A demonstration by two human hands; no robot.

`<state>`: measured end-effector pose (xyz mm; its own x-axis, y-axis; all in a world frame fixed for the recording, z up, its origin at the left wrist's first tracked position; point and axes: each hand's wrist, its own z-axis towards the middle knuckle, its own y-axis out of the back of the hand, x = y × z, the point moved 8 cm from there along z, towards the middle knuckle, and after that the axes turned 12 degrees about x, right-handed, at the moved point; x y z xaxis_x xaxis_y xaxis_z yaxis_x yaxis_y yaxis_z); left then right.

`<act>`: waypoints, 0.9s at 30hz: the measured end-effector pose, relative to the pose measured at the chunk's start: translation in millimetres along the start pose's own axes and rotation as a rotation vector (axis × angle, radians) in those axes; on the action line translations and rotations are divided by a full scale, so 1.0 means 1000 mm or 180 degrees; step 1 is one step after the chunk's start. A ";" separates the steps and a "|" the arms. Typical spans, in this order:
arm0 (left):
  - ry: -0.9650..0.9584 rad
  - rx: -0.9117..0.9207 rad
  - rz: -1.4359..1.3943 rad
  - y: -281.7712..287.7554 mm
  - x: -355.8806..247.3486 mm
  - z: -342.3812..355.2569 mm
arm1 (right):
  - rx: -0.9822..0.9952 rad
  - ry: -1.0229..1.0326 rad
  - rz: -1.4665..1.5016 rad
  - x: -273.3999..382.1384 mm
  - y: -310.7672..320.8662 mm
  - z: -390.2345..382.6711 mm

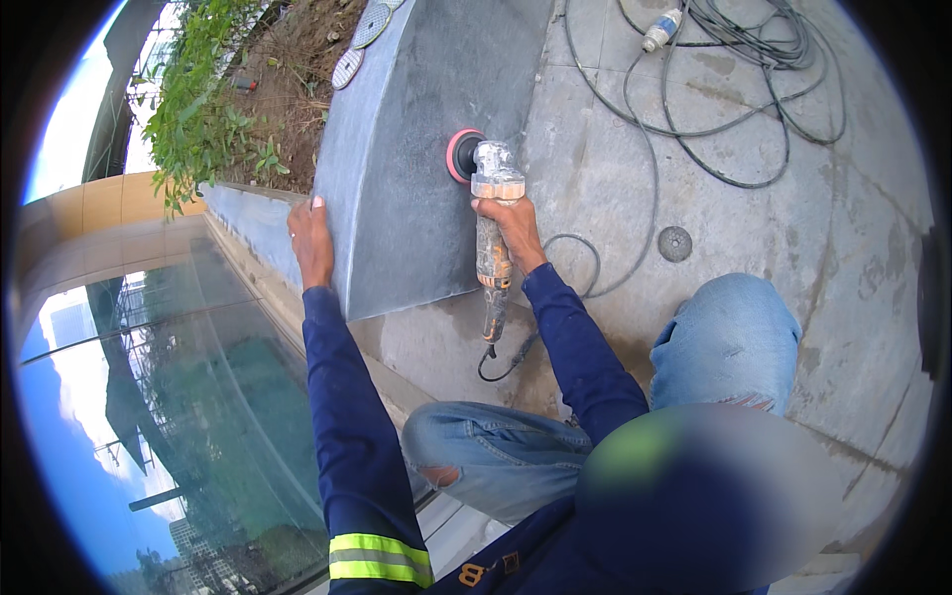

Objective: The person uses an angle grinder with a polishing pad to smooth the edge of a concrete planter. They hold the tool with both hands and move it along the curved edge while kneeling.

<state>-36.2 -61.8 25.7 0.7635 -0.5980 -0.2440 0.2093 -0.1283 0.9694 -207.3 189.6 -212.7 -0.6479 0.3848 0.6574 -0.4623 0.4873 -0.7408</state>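
My right hand (pixel 516 228) is wrapped round the body of an orange and grey angle grinder (pixel 493 260), coated in pale dust. The grinder's round pad (pixel 460 157), black with a pink-red rim, is set against the side face of a grey stone planter wall (pixel 421 178). From the grinder's tail a black cord (pixel 486 370) loops toward the floor. My left hand (pixel 311 243) rests on the top edge of the wall near its close end, fingers stretched out over the top; nothing shows in it.
Two pale polishing discs (pixel 370 26) (pixel 347 69) lie on the wall's top. A coiled black cable (pixel 764 50) with a blue and white connector (pixel 661 31) lies on the paving at right. A dark round disc (pixel 674 244) sits near my knee. Soil, plants (pixel 213 109) and glass (pixel 178 397) are at left.
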 end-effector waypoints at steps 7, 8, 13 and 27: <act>0.0051 -0.0026 -0.0101 0.001 0.002 -0.006 | 0.0405 0.0211 -0.0077 0.020 -0.049 -0.016; 0.0072 -0.0025 -0.0101 0.000 0.002 -0.006 | 0.0404 0.0302 -0.0115 0.026 -0.055 -0.017; 0.0014 -0.0005 -0.0133 0.000 -0.002 -0.006 | 0.0215 0.0012 0.0021 0.020 -0.025 0.004; -0.0064 -0.0016 -0.0112 0.005 -0.005 -0.012 | 0.0228 0.0212 -0.0049 0.017 -0.042 -0.012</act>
<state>-31.9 -50.3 31.4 0.7431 -0.6090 -0.2773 0.2390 -0.1455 0.9601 -191.7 184.6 -169.0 -0.5998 0.4302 0.6747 -0.5155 0.4371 -0.7370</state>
